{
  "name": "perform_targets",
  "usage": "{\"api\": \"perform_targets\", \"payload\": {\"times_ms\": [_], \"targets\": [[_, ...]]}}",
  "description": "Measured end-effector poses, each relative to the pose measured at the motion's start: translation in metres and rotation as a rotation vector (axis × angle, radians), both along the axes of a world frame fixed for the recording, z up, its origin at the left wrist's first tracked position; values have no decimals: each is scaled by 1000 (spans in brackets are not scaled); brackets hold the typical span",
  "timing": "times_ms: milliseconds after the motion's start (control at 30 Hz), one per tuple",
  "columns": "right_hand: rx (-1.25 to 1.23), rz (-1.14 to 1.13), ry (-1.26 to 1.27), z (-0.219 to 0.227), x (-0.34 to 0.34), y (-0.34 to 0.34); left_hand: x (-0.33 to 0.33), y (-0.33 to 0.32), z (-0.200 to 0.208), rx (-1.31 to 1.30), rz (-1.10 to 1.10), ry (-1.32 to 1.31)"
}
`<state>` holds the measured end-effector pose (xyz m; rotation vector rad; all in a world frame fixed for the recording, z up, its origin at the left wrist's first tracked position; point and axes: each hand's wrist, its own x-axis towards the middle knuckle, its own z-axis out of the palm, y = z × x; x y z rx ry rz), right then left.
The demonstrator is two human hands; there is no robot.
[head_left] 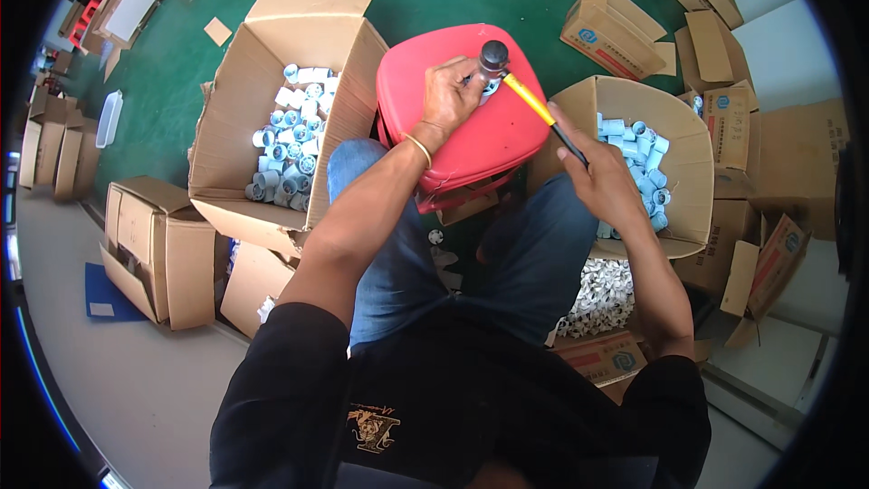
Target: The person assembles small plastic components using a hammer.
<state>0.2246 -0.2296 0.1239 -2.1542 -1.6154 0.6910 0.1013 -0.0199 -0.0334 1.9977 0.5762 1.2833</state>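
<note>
A red plastic stool (471, 136) stands between my knees. My left hand (450, 93) rests on its seat and pinches a small white pipe fitting (490, 86) against it. My right hand (599, 174) grips the black end of a yellow-handled mallet (525, 96); its dark rubber head (493, 55) sits right above the fitting, touching or almost touching it.
An open carton (237, 109) of white and pale blue fittings stands at my left. A second open carton (688, 140) with similar parts is at my right, and more white fittings (602, 299) lie below it. Several cardboard boxes ring the green floor.
</note>
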Motion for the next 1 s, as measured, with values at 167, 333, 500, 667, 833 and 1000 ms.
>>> {"api": "perform_targets", "payload": {"times_ms": [167,333,500,667,833,1000], "targets": [[223,32,119,6,-3,3,-2,-1,-5,-10,43,-52],[597,-52,176,19,-7,1,-6,-4,-1,-32,62,-34],[155,28,116,-23,12,5,2,9,4,32,2,-35],[38,-44,235,3,-4,3,-6,18,-4,-19,-56,-24],[378,-153,279,-56,13,-3,-18,15,7,-4,67,-36],[249,-230,402,-145,31,13,-74,32,34,-52,183,-149]]}}
